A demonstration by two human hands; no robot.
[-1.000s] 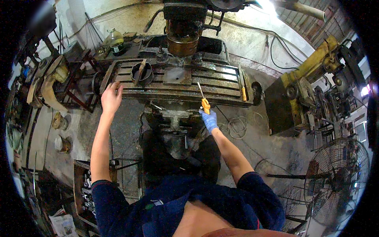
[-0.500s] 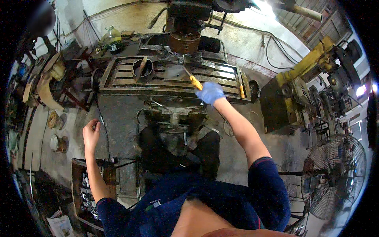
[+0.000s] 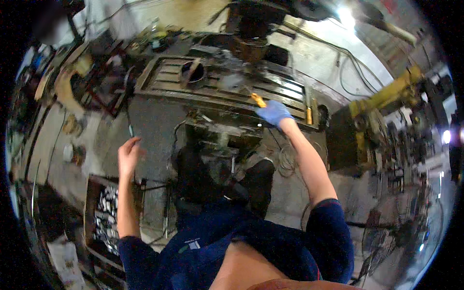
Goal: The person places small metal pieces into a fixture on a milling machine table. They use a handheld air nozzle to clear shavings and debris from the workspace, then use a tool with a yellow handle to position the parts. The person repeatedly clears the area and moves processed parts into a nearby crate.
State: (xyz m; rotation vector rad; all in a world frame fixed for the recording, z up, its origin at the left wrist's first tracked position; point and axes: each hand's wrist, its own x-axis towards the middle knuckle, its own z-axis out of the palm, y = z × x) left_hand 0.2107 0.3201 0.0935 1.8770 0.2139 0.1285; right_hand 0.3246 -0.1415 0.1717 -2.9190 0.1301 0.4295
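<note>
Yellow gun (image 3: 258, 100) shifted, apparently inside table edge (image 3: 203, 99)

Open room lies between the left hand (image 3: 128, 153) and the table (image 3: 166, 77). On it, the pot (image 3: 197, 84) blocks the left part, the machine head (image 3: 253, 19) overhangs the rear middle, and a narrow gap separates the right hand (image 3: 275, 114) from the yellow handle (image 3: 309, 115).

The slotted table (image 3: 166, 77) is dark, worn metal, dull along the front edge but glossy at the right end. The yellow tool (image 3: 258, 100) looks like smooth plastic; the glove (image 3: 274, 113) – thin, matt blue. The shirt (image 3: 331, 229) is soft, matt cloth, the floor (image 3: 154, 118) rough and dull – small metal pieces (image 3: 107, 212) shine.
</note>
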